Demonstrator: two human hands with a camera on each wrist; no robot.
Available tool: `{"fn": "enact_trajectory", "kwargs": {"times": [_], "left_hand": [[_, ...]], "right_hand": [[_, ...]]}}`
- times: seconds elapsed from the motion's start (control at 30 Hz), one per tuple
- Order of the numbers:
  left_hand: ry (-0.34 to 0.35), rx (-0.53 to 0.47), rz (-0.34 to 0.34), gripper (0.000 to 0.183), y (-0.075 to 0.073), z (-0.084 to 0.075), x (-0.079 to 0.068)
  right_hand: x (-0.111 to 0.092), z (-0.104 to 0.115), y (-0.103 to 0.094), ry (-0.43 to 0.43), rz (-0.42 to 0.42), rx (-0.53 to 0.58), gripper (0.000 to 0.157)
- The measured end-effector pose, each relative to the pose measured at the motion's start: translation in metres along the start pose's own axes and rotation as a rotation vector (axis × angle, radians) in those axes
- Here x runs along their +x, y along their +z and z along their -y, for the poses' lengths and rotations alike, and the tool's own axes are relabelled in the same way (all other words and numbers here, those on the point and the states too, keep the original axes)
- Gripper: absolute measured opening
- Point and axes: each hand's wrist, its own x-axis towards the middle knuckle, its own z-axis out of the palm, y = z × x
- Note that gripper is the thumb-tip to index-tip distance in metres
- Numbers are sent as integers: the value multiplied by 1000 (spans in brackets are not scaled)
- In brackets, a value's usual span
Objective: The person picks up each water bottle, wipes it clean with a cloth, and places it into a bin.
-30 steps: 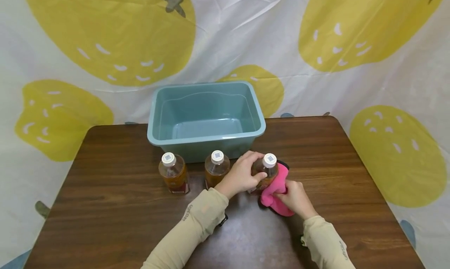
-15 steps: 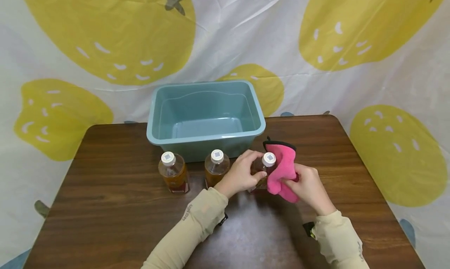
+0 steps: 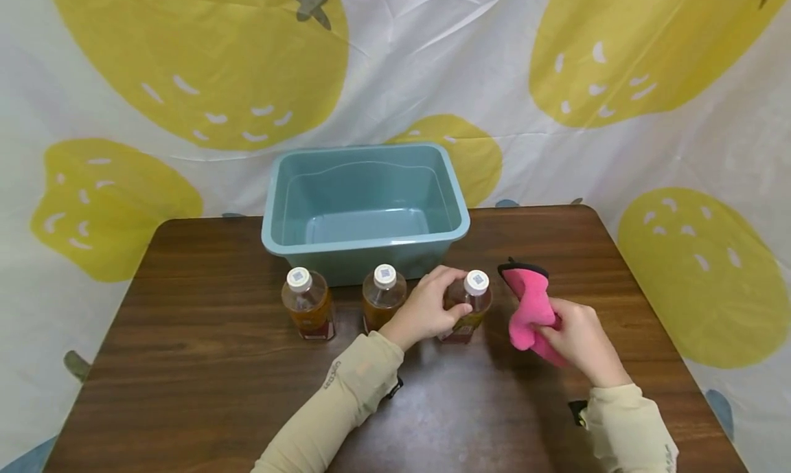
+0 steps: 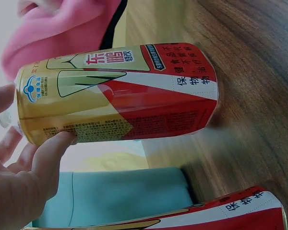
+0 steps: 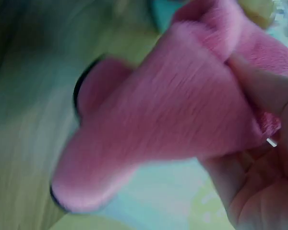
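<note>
My left hand (image 3: 425, 309) grips the upper part of the right-hand drink bottle (image 3: 477, 301), thumb on the near side. This bottle stands upright on the table, white-capped, with a gold and red label (image 4: 149, 96) in the left wrist view. To its right my right hand (image 3: 581, 337) pinches a bunched pink cloth (image 3: 533, 312) with black edging, held apart from the bottle. The cloth fills the middle of the right wrist view, blurred, thumb pressed into a fold. Two similar bottles stand left of the left hand: a middle bottle (image 3: 380, 300) and a left bottle (image 3: 310, 309).
A blue-green plastic basin (image 3: 364, 263) stands behind the bottles near the table's back edge, with nothing visible inside. The dark wooden table (image 3: 198, 363) meets a white curtain (image 3: 432, 68) with yellow fruit prints at the back and sides.
My right hand has moved the pink cloth off the right-hand bottle's side, first up and right, then further right. My left hand keeps its grip on that bottle, which stays put.
</note>
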Motion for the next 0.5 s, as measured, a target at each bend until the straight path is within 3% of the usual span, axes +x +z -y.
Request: {"fn": "enact_trajectory", "kwargs": {"times": [0.3,0.5], "left_hand": [[-5,33,3,44,0,-1,-1],[-5,37,0,43,-1,-2,-1]], "right_hand": [[-9,-34,20,102,174,-171,16],[-3,-38,34,106,298,-196,38]]}}
